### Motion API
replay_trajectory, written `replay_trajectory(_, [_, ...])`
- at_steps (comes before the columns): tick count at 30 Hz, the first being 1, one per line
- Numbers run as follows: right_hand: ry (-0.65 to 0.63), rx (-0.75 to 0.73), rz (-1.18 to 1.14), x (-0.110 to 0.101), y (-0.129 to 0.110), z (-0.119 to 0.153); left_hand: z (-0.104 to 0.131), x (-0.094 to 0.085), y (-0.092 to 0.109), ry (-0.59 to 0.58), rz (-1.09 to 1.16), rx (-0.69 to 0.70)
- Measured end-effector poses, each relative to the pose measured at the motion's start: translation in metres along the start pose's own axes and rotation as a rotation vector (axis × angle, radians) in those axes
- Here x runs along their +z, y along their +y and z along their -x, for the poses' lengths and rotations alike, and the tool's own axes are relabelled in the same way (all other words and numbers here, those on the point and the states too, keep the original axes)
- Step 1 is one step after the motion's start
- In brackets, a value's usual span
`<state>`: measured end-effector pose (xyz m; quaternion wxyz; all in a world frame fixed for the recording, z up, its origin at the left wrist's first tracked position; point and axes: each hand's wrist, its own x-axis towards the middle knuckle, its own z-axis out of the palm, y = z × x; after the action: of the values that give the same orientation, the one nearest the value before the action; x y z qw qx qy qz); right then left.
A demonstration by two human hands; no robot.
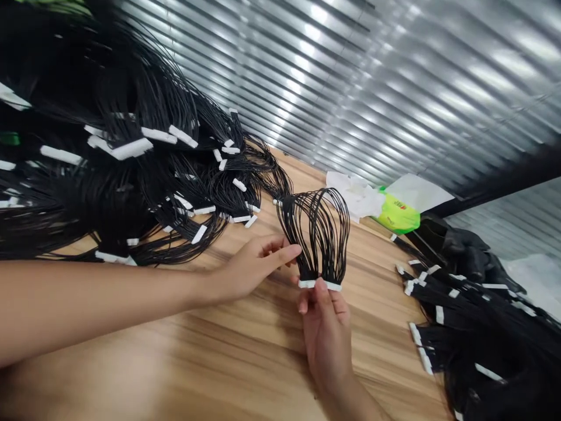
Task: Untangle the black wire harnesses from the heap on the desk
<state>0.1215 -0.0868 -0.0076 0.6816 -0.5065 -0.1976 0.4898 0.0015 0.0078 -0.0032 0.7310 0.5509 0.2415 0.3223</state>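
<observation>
A wire harness (313,228) of many thin black wires loops up from a long white connector (307,284) above the wooden table. My right hand (328,330) pinches this connector from below, thumb on its near face and fingers behind. My left hand (260,263) is at the left edge of the wires, its thumb stretched out over the outermost strands. The other left fingers are loosely bent and partly hidden behind the thumb and wires; a gap shows between thumb and index finger. The wires run back toward the pile on the left.
A large heap of black wire harnesses (131,204) with white connectors covers the left of the table (228,362). More harnesses (491,345) lie at the right. A green-yellow packet (398,214) and white paper (353,196) rest near the corrugated metal wall (328,76).
</observation>
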Motion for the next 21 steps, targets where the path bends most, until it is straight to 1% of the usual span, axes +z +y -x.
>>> replay_trajectory(3, [-0.005, 0.017, 0.001, -0.001, -0.002, 0.002, 0.0, -0.001, 0.002, 0.055, -0.079, -0.057])
replay_trajectory(5, [0.006, 0.017, 0.003, -0.002, -0.003, 0.004, 0.0, -0.001, 0.005, 0.045, -0.084, -0.077])
replay_trajectory(8, [0.012, 0.006, 0.01, -0.003, -0.003, 0.004, 0.0, 0.0, 0.008, 0.025, -0.089, -0.069])
replay_trajectory(18, [0.027, 0.014, 0.003, -0.003, -0.004, 0.004, 0.003, 0.001, 0.012, 0.039, -0.1, -0.043])
replay_trajectory(21, [0.042, 0.027, 0.003, -0.002, -0.005, 0.002, 0.004, 0.001, 0.013, 0.022, -0.064, -0.007])
